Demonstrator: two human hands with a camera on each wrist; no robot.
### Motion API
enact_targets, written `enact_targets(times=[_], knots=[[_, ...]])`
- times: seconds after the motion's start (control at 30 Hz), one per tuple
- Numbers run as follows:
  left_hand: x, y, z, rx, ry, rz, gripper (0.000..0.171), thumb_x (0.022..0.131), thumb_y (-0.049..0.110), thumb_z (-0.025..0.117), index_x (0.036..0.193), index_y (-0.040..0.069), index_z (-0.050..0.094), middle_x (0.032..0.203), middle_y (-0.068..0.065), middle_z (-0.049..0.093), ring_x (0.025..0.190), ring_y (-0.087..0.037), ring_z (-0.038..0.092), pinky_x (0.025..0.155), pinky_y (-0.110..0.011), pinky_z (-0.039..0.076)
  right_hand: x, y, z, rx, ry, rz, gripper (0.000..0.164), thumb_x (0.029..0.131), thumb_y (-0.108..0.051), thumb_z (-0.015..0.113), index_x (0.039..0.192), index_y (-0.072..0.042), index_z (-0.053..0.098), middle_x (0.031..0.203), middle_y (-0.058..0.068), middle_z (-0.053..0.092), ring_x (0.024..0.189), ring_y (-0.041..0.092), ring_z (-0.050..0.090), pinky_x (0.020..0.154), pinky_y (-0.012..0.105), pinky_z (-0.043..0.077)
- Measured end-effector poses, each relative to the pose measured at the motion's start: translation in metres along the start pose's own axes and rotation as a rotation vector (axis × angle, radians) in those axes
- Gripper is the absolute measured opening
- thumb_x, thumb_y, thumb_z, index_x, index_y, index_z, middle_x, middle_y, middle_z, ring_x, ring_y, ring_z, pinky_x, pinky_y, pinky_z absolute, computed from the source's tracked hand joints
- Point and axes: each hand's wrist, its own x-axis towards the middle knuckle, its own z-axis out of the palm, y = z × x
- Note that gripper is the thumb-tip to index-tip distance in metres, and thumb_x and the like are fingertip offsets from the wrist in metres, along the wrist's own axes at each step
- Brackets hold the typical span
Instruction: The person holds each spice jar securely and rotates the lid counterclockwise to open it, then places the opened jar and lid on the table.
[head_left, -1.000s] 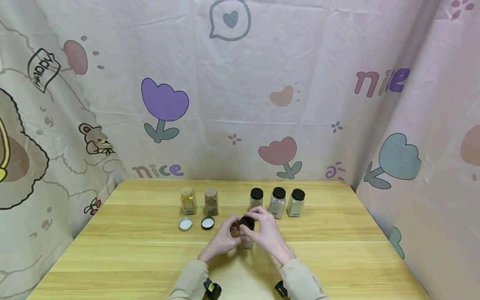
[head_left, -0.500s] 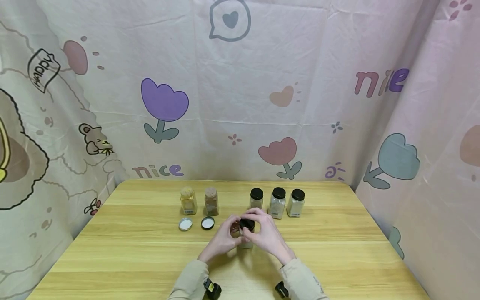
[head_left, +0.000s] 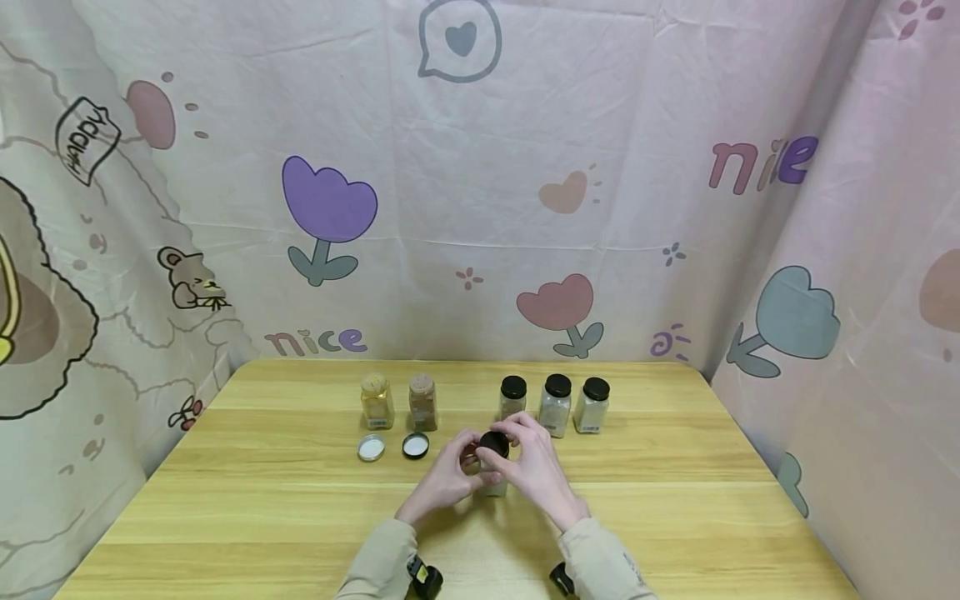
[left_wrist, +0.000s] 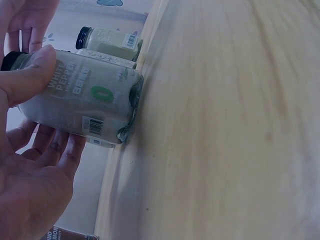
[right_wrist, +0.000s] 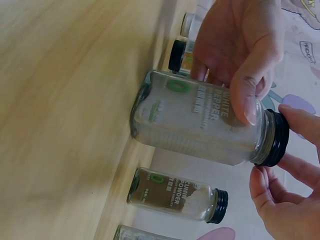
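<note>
A person's left hand (head_left: 447, 473) is curling its fingers and thumb round the body of a white pepper jar (right_wrist: 185, 120), which is standing upright near the middle of the bench (head_left: 262, 500). The right hand (head_left: 534, 467) is pinching that jar's black cap (right_wrist: 278, 139) between thumb and fingers. Behind the hands, three black-capped jars (head_left: 555, 412) are standing in a row. Farther left, a yellow jar (head_left: 377, 406) and a brown jar (head_left: 423, 406) are standing uncapped, with a silver lid (head_left: 371, 448) and a black-rimmed lid (head_left: 416, 446) lying just in front.

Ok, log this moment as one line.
left hand: grips white pepper jar; right hand: holds its black lid; lid: on jar; yellow jar, brown jar: uncapped
</note>
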Motion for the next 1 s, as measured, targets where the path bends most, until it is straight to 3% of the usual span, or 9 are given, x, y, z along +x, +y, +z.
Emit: enact_targets(times=[0.47, 0.73, 0.83, 1.0], knots=[[0.0000, -0.0055, -0.0018, 0.014, -0.013, 0.064, 0.041, 0.083, 0.004, 0.079, 0.116, -0.005, 0.057, 0.121, -0.022, 0.059, 0.119, -0.039, 0.063, 0.108, -0.036, 0.053, 0.0012, 0.0002, -0.0036, 0.067, -0.068, -0.023, 0.027, 0.079, -0.005, 0.080, 0.106, -0.003, 0.076, 0.108, 0.006, 0.071, 0.101, 0.023, 0.068, 0.093, 0.033, 0.058], [0.0006, -0.0054, -0.0017, -0.006, -0.007, 0.061, 0.043, 0.081, 0.001, 0.079, 0.116, -0.007, 0.056, 0.121, -0.024, 0.060, 0.115, -0.029, 0.063, 0.106, -0.031, 0.054, 0.0006, 0.0027, -0.0043, 0.086, -0.113, -0.074, 0.032, 0.080, -0.002, 0.073, 0.111, -0.004, 0.074, 0.115, 0.007, 0.071, 0.108, 0.025, 0.067, 0.099, 0.040, 0.056], [0.0006, -0.0049, -0.0013, -0.001, -0.004, 0.057, 0.042, 0.080, -0.004, 0.077, 0.116, -0.006, 0.056, 0.120, -0.023, 0.060, 0.114, -0.028, 0.064, 0.106, -0.031, 0.055, -0.0009, 0.0026, -0.0026, 0.072, -0.087, -0.063, 0.031, 0.082, -0.008, 0.076, 0.113, -0.004, 0.074, 0.117, 0.008, 0.069, 0.110, 0.025, 0.065, 0.099, 0.042, 0.055], [0.0005, -0.0031, -0.0003, 0.019, 0.000, 0.023, 0.041, 0.081, 0.001, 0.079, 0.116, -0.004, 0.057, 0.118, -0.020, 0.060, 0.116, -0.035, 0.064, 0.106, -0.037, 0.055, -0.0036, 0.0018, 0.0020, -0.065, 0.014, 0.009, 0.044, 0.081, -0.034, 0.084, 0.111, -0.003, 0.073, 0.105, 0.003, 0.066, 0.105, 0.020, 0.060, 0.092, 0.038, 0.052]])
